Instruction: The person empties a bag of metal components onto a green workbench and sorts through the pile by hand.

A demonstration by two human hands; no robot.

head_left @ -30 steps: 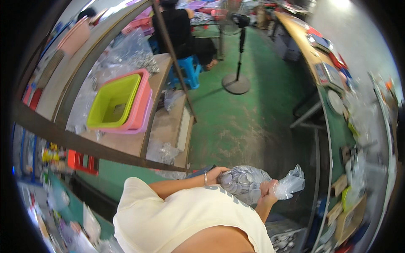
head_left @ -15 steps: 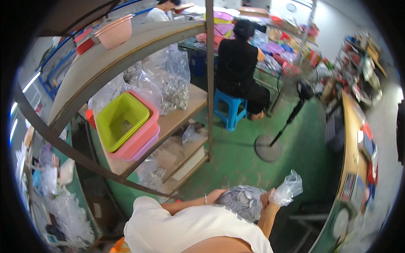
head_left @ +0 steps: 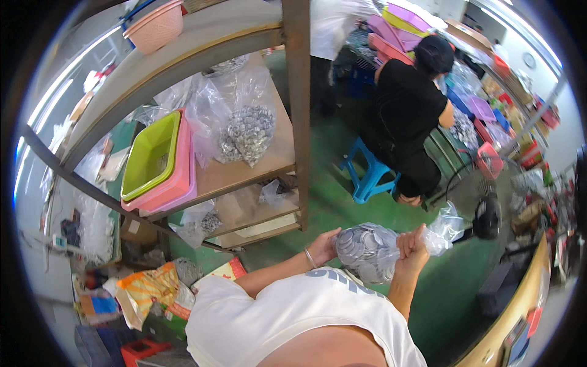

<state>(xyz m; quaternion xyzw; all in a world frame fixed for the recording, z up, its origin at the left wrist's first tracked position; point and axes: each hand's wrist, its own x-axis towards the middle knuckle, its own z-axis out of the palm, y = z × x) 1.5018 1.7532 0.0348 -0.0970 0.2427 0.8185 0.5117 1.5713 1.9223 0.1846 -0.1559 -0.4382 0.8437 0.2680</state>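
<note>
A clear plastic bag full of small round metal pieces (head_left: 367,248) hangs in front of my chest. My left hand (head_left: 324,244) presses against the bag's left side. My right hand (head_left: 413,244) grips the bag's twisted neck, and the loose top of the plastic sticks out to the right. Both forearms rise from my white shirt at the lower edge.
A wood-and-metal shelf rack (head_left: 296,110) stands to the left, bearing bags of metal pieces (head_left: 244,131) and stacked green and pink basins (head_left: 156,162). A person in black (head_left: 409,110) sits on a blue stool (head_left: 367,177). A floor fan (head_left: 483,214) stands right. Clutter lies lower left.
The view has swung left and closer to the shelf rack and the seated person. Both hands have kept hold of the bag, which stays in front of my chest.
</note>
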